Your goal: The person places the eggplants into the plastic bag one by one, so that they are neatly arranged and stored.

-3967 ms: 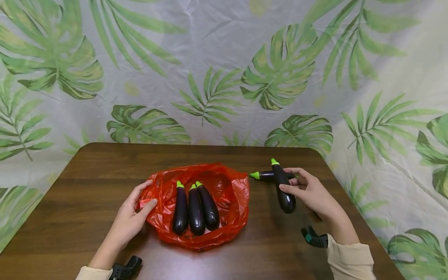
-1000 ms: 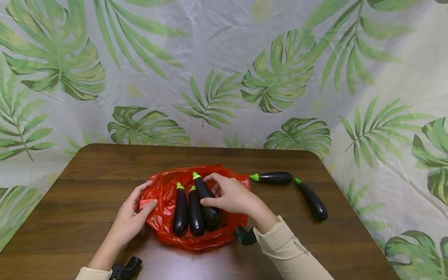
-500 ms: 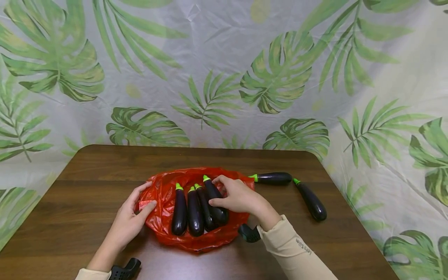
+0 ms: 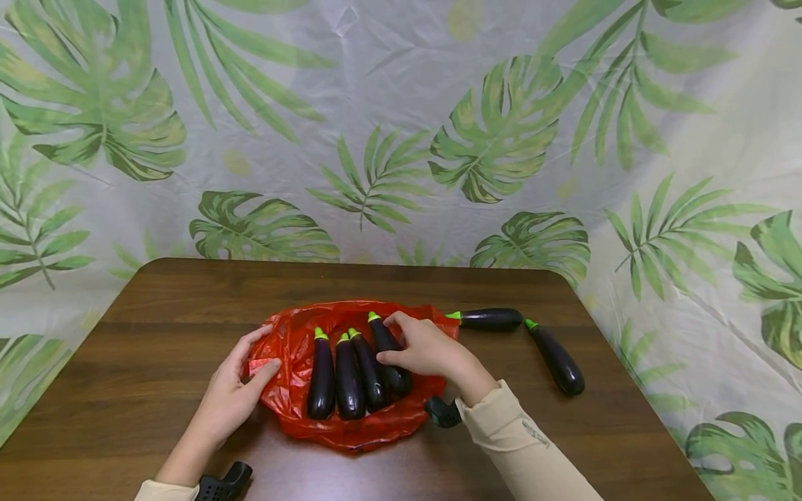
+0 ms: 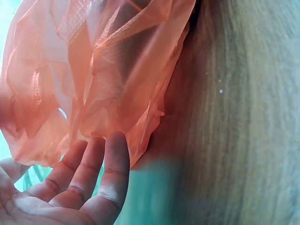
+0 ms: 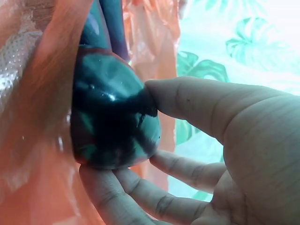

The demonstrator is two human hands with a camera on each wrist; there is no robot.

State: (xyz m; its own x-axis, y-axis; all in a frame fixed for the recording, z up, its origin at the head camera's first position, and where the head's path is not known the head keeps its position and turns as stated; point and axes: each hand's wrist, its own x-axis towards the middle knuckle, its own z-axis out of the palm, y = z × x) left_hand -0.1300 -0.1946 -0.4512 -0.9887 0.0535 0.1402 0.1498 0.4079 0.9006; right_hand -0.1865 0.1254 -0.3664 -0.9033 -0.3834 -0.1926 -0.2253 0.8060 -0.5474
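Observation:
A red plastic bag [image 4: 347, 437] lies spread wide on the table. My left hand [image 4: 232, 390] pinches its left rim, thumb over the edge and fingers against the outer side; in the left wrist view the fingertips press the thin film [image 5: 108, 70]. Inside, three dark purple eggplants [image 4: 349, 383] with bright green caps lie side by side. To their right, my right hand [image 4: 432, 353] holds a fourth eggplant [image 4: 383, 337] between thumb and fingers. The right wrist view shows the rounded bottom of this eggplant [image 6: 115, 112], with the thumb and fingers around it.
Two more eggplants lie on the wooden table [image 4: 188, 299] right of the bag: one crosswise [image 4: 491, 319] with its cap at the bag's edge, the other slanted [image 4: 557, 358] toward the right side. A leaf-print cloth [image 4: 388, 90] hangs behind the table.
My right hand has brought an eggplant from the right of the table into the bag, then shifted it rightward off the third one, alongside the row. The left hand has stayed at the rim.

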